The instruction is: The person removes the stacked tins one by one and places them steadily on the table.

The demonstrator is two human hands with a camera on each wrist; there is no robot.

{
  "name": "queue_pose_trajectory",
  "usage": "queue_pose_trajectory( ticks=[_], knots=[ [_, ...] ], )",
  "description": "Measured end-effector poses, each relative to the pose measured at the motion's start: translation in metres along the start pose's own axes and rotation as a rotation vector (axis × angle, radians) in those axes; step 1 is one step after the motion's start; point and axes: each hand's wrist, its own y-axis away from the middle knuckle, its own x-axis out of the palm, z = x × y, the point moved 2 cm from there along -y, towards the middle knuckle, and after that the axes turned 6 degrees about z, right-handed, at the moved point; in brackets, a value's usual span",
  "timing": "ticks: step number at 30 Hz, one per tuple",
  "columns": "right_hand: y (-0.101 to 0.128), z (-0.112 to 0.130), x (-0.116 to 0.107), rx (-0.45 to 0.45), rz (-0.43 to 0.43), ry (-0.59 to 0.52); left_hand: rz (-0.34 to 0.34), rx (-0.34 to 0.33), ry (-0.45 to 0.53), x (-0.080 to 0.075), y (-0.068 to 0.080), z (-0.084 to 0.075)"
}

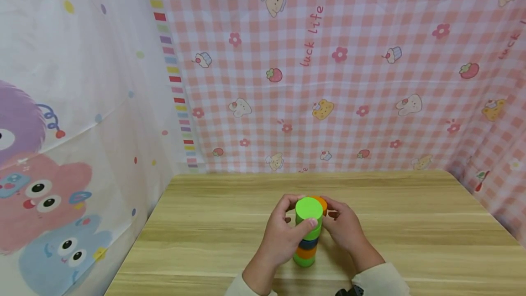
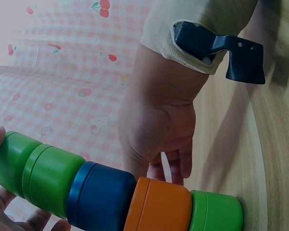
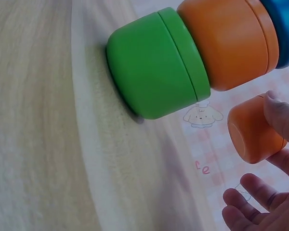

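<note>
A tower of small lidded jars stands on the table, leaning a little in the wrist views. From the bottom come a green jar (image 3: 154, 67), an orange jar (image 2: 159, 207), a blue jar (image 2: 103, 195), a second green jar (image 2: 53, 178) and a top green jar (image 1: 309, 209). My left hand (image 1: 281, 236) grips the tower's top, its thumb against the upper green jars. Behind the tower, my right hand (image 1: 346, 227) pinches a separate orange jar (image 3: 253, 130) between thumb and forefinger, with the other fingers loosely spread.
The tower rests on a wood-grain table (image 1: 205, 223). A pink checked cloth (image 1: 361, 86) hangs along the back, and a white cartoon-print cloth (image 1: 111, 127) covers the left side. A black wrist mount (image 1: 349, 291) sits at the right sleeve.
</note>
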Motion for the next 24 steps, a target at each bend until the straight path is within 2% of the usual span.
queue_pose_trajectory(
  ticks=[24],
  knots=[
    [-0.004, -0.015, 0.007, 0.021, 0.062, 0.026, 0.000, 0.021, -0.002, 0.000, 0.001, 0.000]
  ],
)
